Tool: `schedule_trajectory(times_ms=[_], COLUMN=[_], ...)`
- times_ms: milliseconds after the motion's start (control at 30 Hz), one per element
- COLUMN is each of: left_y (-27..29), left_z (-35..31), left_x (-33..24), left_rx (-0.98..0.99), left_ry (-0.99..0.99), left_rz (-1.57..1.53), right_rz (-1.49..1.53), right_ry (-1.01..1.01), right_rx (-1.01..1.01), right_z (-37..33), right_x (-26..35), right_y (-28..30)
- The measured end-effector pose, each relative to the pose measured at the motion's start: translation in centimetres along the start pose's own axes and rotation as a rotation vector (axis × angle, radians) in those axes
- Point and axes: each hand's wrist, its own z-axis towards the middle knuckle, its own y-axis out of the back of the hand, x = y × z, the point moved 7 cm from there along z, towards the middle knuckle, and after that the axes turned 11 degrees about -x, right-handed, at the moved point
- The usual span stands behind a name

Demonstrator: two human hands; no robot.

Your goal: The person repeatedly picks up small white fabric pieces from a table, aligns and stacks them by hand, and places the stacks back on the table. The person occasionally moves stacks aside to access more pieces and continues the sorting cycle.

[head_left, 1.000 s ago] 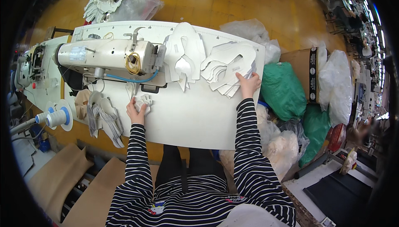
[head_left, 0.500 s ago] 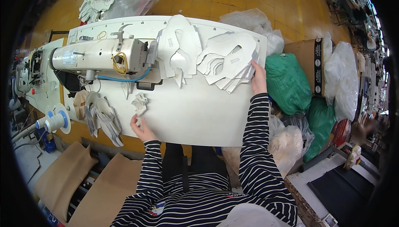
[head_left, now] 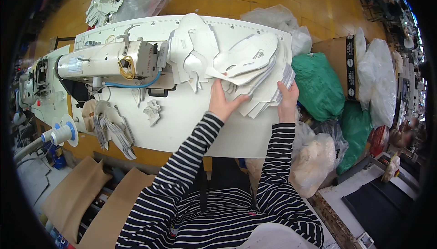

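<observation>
Left hand: thumb and fingers apart, pieces against the fingertips; right hand: grip unclear from here, best steadying the edge beside its fingers.

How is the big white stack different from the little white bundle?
The stack is big and fanned out; the bundle is small and crumpled. The left hand and right hand are at the stack; the bundle lies apart. Both are whitish and lie on the table.
</observation>
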Motion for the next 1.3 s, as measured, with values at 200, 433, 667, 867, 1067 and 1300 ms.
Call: schedule_trajectory(times_ms=[200,433,667,867,1067,1300], left_y=[-0.9,-3.0,-7.9,-8.6,-6.3,14.1], left_z=[0.7,1.2,2.9,2.2,2.2,-3.9], left_x=[3.1,-2.1,0.9,1.5,1.8,6.6], left_rx=[0.133,-0.167,0.437,0.363,0.283,-0.660], left_ry=[0.274,-0.358,-0.147,-0.241,-0.241,-0.006], left_rz=[0.324,0.594,0.598,0.576,0.324,0.435], right_rz=[-0.351,-0.473,-0.305,-0.413,-0.448,-0.761], right_ry=[-0.012,0.110,0.010,0.020,0.030,0.330], right_rx=[-0.108,-0.087,-0.081,-0.122,-0.068,-0.383], right_z=[-0.4,0.7,0.2,0.6,1.4,-1.6], right_x=[-0.4,-0.7,-3.0,-4.5,-4.1,-0.3], right_y=[2.0,2.8,2.2,2.7,3.1,5.0])
